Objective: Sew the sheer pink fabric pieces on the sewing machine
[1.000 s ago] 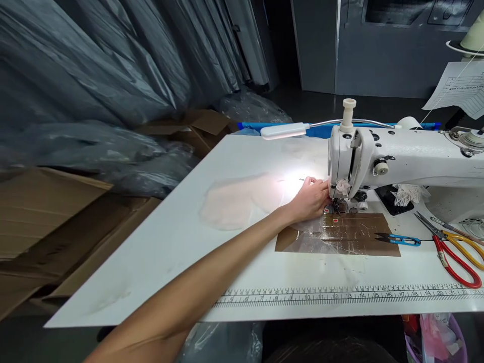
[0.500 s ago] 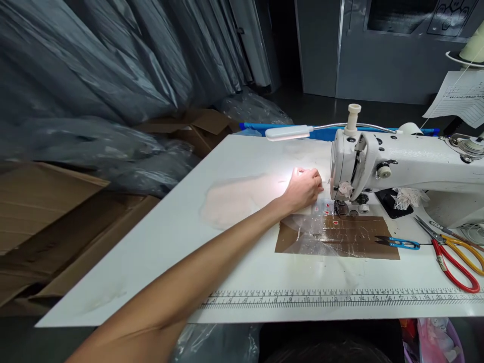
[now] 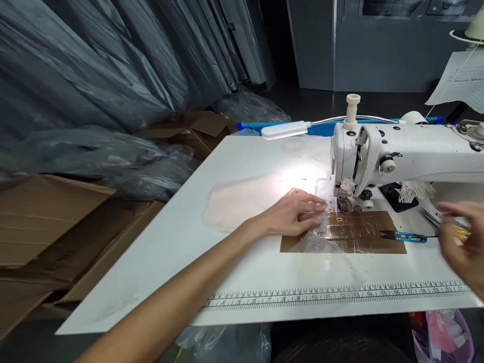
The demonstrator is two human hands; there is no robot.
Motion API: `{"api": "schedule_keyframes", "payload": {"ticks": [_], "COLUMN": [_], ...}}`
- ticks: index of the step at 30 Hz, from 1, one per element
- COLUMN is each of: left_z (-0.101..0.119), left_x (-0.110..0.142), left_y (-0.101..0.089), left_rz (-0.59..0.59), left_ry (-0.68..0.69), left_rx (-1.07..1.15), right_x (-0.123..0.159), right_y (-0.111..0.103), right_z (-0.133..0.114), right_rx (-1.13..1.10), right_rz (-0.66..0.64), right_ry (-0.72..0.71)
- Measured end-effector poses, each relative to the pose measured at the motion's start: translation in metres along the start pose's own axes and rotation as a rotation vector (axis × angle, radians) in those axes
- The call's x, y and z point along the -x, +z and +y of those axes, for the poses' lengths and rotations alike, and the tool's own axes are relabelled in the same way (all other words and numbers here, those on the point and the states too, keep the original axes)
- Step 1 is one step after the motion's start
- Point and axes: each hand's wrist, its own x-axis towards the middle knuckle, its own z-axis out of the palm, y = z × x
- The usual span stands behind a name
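My left hand point(image 3: 297, 212) lies flat on a clear plastic sheet point(image 3: 319, 237), fingers spread and pointing right, just left of the presser foot and needle area. Small red marks show on the plastic beside the fingertips. Under it is a shiny brown sheet point(image 3: 363, 232). The white sewing machine point(image 3: 401, 156) stands over its far edge. My right hand point(image 3: 463, 242), smeared by motion at the right edge, is near blue thread snips point(image 3: 408, 237) and the yellow-handled scissors point(image 3: 462, 235); whether it holds anything is unclear.
A printed ruler point(image 3: 325, 297) runs along the front edge of the white table point(image 3: 159, 252). A lamp point(image 3: 285, 130) lights the spot left of the machine. White lace point(image 3: 414, 191) lies behind the scissors. Cardboard boxes point(image 3: 49, 217) stand at left, and a purple basket point(image 3: 467, 335) is below right.
My left hand has moved nearer and flattened on the plastic; before, its fingers were bunched farther back. My right hand has come into view from the right. The view has shifted slightly.
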Motion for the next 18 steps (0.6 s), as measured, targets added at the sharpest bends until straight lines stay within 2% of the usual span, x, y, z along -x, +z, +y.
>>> {"api": "schedule_keyframes", "payload": {"ticks": [2,3,5,7,10,13,18], "left_z": [0.008,0.011,0.015,0.017,0.018,0.017,0.010], "left_x": [-0.001,-0.004,-0.010,-0.017,-0.024,-0.026,-0.030], "left_y": [0.009,0.013,0.021,0.026,0.027,0.027,0.029], "left_rz": [-0.024,-0.016,0.012,0.018,0.006,0.012,0.052], "left_ry": [0.005,0.005,-0.005,-0.013,-0.009,0.006,0.036], "left_rx": [-0.067,-0.112,-0.197,-0.259,-0.306,-0.327,-0.345], "right_x": [-0.001,-0.001,-0.005,-0.009,-0.013,-0.014,-0.013], "right_y": [0.032,0.046,0.069,0.084,0.093,0.092,0.091], "right_z": [-0.025,-0.038,-0.057,-0.068,-0.071,-0.071,-0.076], "right_rx": [-0.219,-0.331,-0.389,-0.352,-0.266,-0.215,-0.162], "right_rz": [-0.051,-0.127,-0.305,-0.496,-0.621,-0.622,-0.636], "right_ry": [-0.137,-0.185,-0.182,-0.146,-0.191,-0.242,-0.197]}}
